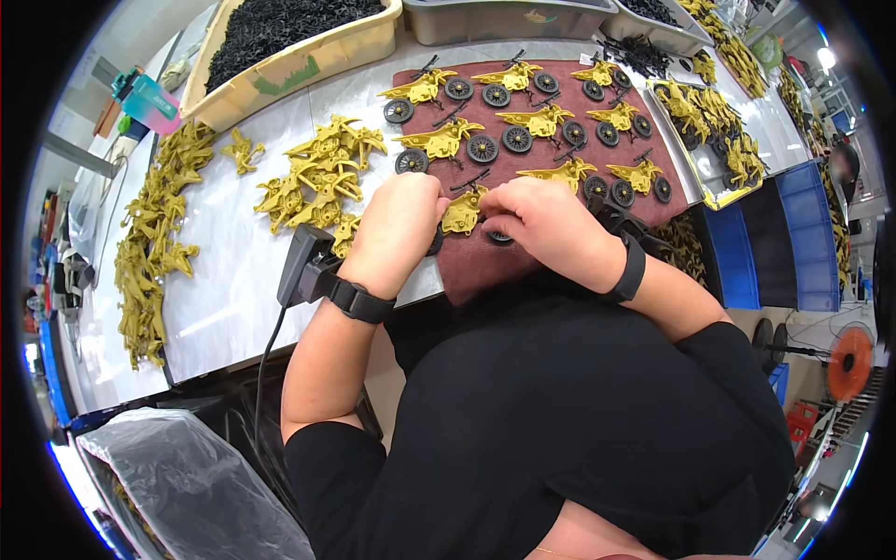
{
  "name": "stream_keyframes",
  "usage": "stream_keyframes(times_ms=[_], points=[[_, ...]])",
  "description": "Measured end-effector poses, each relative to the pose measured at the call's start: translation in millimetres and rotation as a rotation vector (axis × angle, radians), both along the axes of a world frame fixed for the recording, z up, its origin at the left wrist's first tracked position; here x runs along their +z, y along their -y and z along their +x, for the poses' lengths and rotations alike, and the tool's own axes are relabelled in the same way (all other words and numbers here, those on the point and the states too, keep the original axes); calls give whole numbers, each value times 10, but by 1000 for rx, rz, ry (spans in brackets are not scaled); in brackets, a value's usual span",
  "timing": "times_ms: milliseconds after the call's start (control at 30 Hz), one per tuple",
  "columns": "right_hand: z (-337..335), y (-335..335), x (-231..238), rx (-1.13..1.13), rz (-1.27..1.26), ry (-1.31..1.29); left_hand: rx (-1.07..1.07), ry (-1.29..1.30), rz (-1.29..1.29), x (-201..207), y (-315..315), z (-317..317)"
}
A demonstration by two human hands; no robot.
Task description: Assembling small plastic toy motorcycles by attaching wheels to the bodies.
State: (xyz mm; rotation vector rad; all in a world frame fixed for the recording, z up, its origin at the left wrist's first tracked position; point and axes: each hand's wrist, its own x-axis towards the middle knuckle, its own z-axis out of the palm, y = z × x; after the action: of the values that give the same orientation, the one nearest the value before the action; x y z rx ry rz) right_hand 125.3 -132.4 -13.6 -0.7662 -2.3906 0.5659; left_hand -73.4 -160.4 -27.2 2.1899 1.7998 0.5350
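Looks into a workshop, across a white surface (229,294) with a maroon cloth (478,268). Shows toy motorcycles (439,142) in rows, apparently wheeled already; leaves many yellow bodies (322,177) loose in a pile to the left. Has one near yellow motorcycle body (461,217) between left hand (397,222) and right hand (551,226); cannot tell either grip as clenched or released, with fingertips partly hidden. Includes a cream bin (355,51) of black parts (280,37), far left.

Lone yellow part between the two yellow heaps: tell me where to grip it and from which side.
Pinch the lone yellow part by its middle, where its prongs meet, probably best from the near side and above: the left heap and right heap flank it, and the beige bin rises beyond.
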Motion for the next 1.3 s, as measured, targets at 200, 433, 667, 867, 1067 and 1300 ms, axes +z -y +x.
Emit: stream_keyframes(times_ms=[200, 433, 667, 867, 1067, 1300], points=[[-63, 143, -24, 101, 18, 94, -20, 28, 4, 4, 18, 0], [-36, 229, -51, 48, -50, 213, -25, 68, 28, -41, 50, -29], [-90, 295, 83, -45, -52, 274, -18, 77, 6, -30, 75, -25], [-145, 329, -13, -74, -46, 318, -41, 73, 27, -51, 52, -34], [-233, 338, -21, -100, -102, 381, -48, 84, 43, -109, 32, -48], [-279, 302, -40, -91, -66, 433, -77, 109, 72, -127, 29, -60]])
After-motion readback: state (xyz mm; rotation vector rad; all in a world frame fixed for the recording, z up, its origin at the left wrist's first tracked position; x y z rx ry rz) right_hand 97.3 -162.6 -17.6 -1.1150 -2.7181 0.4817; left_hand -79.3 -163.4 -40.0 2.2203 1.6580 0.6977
